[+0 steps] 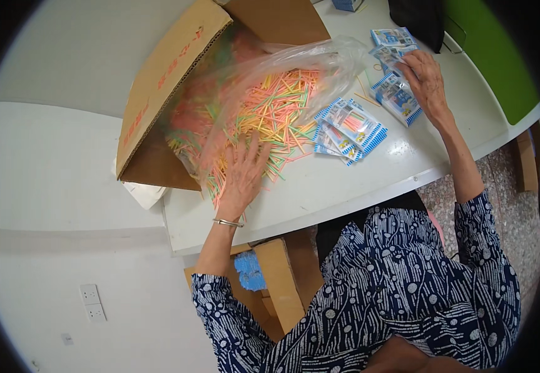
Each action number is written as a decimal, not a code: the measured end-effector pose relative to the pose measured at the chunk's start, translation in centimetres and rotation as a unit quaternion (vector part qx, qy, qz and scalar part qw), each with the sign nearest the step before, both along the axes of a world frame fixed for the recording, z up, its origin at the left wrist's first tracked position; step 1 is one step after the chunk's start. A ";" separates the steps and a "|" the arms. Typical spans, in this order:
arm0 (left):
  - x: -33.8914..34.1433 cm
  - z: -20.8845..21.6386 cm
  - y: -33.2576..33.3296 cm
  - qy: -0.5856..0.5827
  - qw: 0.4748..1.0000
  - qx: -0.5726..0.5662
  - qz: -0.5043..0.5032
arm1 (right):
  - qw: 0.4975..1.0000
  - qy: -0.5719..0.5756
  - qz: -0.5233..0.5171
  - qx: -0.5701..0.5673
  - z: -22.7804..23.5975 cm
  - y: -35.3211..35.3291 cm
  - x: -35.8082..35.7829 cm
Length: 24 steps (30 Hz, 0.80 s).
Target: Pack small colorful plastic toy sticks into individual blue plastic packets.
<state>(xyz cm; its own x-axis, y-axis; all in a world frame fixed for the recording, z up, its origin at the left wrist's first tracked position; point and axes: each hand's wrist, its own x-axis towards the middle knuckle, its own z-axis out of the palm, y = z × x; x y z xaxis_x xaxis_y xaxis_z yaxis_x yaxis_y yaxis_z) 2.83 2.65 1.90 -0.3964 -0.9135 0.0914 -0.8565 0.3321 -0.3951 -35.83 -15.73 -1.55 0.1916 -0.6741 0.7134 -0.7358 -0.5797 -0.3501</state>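
Thin straw-like sticks [276, 102] in pink, yellow, orange and green spill in a heap from a clear plastic bag [344, 56] inside a tipped cardboard box [170, 81]. My left hand [242, 174] lies on the near edge of the heap, fingers spread and gripping nothing. At the right, my right hand [426, 81] is closed, its fingertips pinching a small blue-and-white packet [387, 57]; the palm side is hidden. Another packet [399, 99] lies under that hand. Between my hands sits an overlapping pile of clear-fronted packets [352, 127], with coloured sticks showing through.
The white table [319, 186] has a curved near edge close to my body. A black item [416, 22] and a green panel [493, 56] stand at the far right. Below the table are open cardboard boxes [279, 280]. A wall socket [92, 303] is at the lower left.
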 end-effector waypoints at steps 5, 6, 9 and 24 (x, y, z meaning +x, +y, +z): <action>0.1 -1.7 -1.6 -0.040 0.999 -0.019 -0.012 | 0.999 -0.003 0.024 -0.047 1.2 0.8 0.9; -0.1 -2.0 -2.0 -0.045 0.999 -0.020 -0.013 | 0.998 -0.015 0.041 -0.039 1.6 1.2 1.0; 0.1 -2.3 -2.4 -0.036 0.999 -0.013 -0.003 | 0.994 -0.048 0.085 -0.041 3.3 2.7 3.2; 1.2 -0.8 -4.2 0.423 0.897 0.014 0.128 | 0.696 -0.428 0.349 0.459 3.3 5.6 11.3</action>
